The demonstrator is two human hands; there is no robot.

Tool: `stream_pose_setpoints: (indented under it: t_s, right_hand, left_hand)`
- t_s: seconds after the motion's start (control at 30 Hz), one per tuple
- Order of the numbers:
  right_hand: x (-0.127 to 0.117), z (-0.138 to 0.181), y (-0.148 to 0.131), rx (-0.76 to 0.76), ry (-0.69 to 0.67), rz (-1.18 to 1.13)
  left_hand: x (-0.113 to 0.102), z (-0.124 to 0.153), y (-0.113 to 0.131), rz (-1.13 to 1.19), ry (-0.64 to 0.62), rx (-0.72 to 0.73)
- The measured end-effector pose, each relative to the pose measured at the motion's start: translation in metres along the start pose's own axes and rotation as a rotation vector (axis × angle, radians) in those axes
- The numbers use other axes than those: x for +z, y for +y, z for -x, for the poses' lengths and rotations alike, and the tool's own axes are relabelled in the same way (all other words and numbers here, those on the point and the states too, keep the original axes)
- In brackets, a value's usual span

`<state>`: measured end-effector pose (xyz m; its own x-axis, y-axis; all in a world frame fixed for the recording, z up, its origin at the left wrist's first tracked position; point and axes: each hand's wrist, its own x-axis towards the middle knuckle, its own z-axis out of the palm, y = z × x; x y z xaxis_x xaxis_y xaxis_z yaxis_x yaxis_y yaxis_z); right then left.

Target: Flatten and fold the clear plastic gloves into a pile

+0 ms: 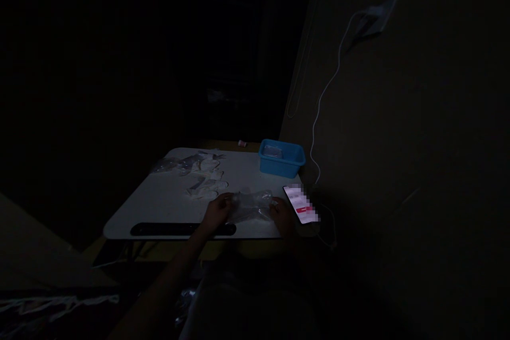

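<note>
A clear plastic bag (252, 206) is stretched between my two hands, just above the front part of a white folding table (159, 210). My left hand (218, 211) pinches the bag's left edge. At its right edge, my right hand (282, 214) closes on the plastic with thumb and fingers. Whether anything lies inside the bag is hard to tell in the dim light. Beyond my left hand lie several pale, crumpled gloves (205, 187) on the tabletop.
A blue plastic basin (279, 166) at the table's back right holds a clear packet (273, 152). A lit phone (301, 204) lies at the right edge. More clear plastic (165, 165) is at the far left. A white cable (319, 111) runs down the right wall.
</note>
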<state>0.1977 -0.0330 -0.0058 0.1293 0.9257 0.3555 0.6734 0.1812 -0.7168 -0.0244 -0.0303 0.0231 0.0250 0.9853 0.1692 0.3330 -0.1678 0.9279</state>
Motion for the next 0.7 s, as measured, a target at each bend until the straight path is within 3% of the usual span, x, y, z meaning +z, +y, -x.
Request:
stream_pose_setpoints:
  t_s: [0.2, 0.4, 0.7]
  right_hand:
    - [-0.001, 0.0, 0.004, -0.032, 0.028, -0.126]
    - [-0.006, 0.003, 0.002, -0.001, -0.088, -0.297]
    - [-0.009, 0.008, -0.004, -0.006, -0.194, -0.348]
  left_hand:
    - [0.003, -0.003, -0.008, -0.112, -0.02, 0.094]
    - [0.002, -0.006, -0.013, -0.17, 0.006, 0.133]
    - [0.001, -0.005, -0.009, -0.192, 0.025, 0.146]
